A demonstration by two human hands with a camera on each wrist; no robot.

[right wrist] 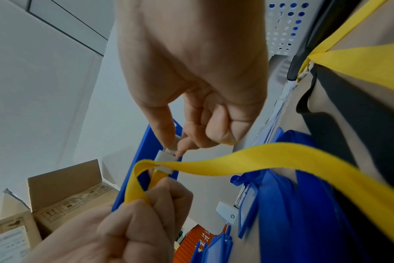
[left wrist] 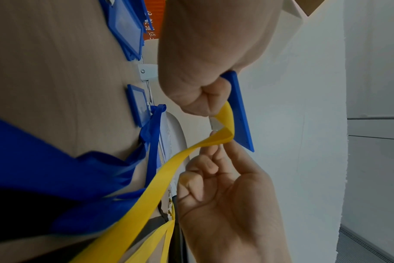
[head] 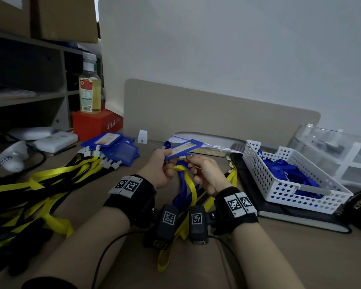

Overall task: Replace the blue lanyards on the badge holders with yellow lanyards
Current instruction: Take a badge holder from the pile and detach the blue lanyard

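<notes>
Left hand (head: 157, 167) grips the blue rectangular plastic badge holder (head: 184, 148), raised above the desk at 12 o'clock from the wrists, along with a fold of the yellow woven lanyard (right wrist: 281, 156). Right hand (head: 204, 170) pinches the small white plastic clip (right wrist: 165, 156) at the holder's edge between thumb and forefinger.

Risks, judged:
- Clip half-seated; it could pop off once let go.
- Yellow strap twisted at the clip; it may hang kinked.
- Loose blue ribbon lanyard (head: 183, 184) dangles alongside and could snag.
- White perforated plastic basket (head: 256, 163) sits at 3 o'clock.
</notes>
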